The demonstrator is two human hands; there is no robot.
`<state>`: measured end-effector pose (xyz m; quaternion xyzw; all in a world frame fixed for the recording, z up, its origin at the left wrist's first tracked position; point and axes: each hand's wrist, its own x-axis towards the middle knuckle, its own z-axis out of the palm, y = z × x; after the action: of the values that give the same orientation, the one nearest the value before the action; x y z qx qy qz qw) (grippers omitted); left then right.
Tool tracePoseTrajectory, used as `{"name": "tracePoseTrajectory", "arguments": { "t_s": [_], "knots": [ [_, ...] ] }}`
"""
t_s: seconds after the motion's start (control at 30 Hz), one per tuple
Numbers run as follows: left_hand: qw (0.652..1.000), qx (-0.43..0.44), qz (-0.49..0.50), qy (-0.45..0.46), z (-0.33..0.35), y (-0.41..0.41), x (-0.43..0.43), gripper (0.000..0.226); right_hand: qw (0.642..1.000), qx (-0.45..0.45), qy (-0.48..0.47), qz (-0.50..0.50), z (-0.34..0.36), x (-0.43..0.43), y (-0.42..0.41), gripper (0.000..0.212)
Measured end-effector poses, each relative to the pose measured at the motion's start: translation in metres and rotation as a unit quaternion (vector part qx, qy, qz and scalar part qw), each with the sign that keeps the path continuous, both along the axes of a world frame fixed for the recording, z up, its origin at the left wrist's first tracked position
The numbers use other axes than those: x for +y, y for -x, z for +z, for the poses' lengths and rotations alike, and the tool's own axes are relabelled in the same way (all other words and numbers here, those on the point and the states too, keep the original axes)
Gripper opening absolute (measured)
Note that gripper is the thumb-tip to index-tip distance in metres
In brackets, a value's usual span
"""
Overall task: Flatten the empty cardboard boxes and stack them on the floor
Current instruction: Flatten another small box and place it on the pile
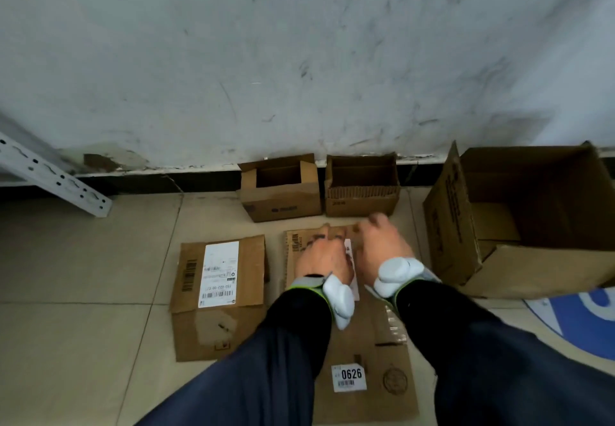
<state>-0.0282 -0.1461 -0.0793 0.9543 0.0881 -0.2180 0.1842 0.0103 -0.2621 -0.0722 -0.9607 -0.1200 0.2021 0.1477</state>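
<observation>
Nearest, we note a flattened box (pixel 366 352) with a 0626 sticker lying on the tiled floor (pixel 83 259); the left hand (pixel 321 256) lies on its far half with fingers apparently flat, in our judgement to press the panel down, while the right hand (pixel 379 246) at the far edge is too blurred for us to tell whether it grips or pushes. Just left lies a second flattened box (pixel 219 296), not yet stacked. Beyond, a small flapped box (pixel 281 192) and a small torn-rim box (pixel 362 189) stand against the wall (pixel 299 59), and a large open box (pixel 519 219) sits to the right, all awaiting flattening
</observation>
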Motion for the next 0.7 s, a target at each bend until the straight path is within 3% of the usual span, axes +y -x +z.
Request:
{"name": "tracePoseTrajectory", "arguments": {
  "t_s": [0.1, 0.17, 0.3, 0.37, 0.5, 0.7],
  "knots": [
    [0.999, -0.033, 0.003, -0.017, 0.014, -0.018, 0.005, 0.052, 0.990, -0.132, 0.038, 0.010, 0.021, 0.000, -0.023, 0.048],
    [0.999, -0.030, 0.000, -0.023, 0.020, -0.026, 0.009, 0.049, 0.991, -0.105, 0.069, 0.036, 0.024, 0.000, -0.039, 0.052],
    [0.999, -0.037, 0.000, -0.024, 0.019, -0.033, 0.012, 0.045, 0.987, 0.044, 0.123, 0.091, 0.018, -0.002, -0.063, 0.061],
    [0.999, -0.042, 0.009, -0.020, 0.020, -0.033, 0.010, 0.042, 0.985, 0.066, 0.130, 0.095, 0.017, -0.003, -0.067, 0.058],
    [0.997, -0.066, 0.037, -0.022, 0.030, -0.031, 0.002, 0.042, 0.989, 0.028, 0.099, 0.108, 0.030, -0.007, -0.065, 0.051],
    [0.970, -0.149, 0.189, -0.026, 0.100, -0.043, 0.000, 0.049, 0.991, -0.070, 0.062, 0.098, 0.095, -0.013, -0.054, 0.043]
  ]
}}
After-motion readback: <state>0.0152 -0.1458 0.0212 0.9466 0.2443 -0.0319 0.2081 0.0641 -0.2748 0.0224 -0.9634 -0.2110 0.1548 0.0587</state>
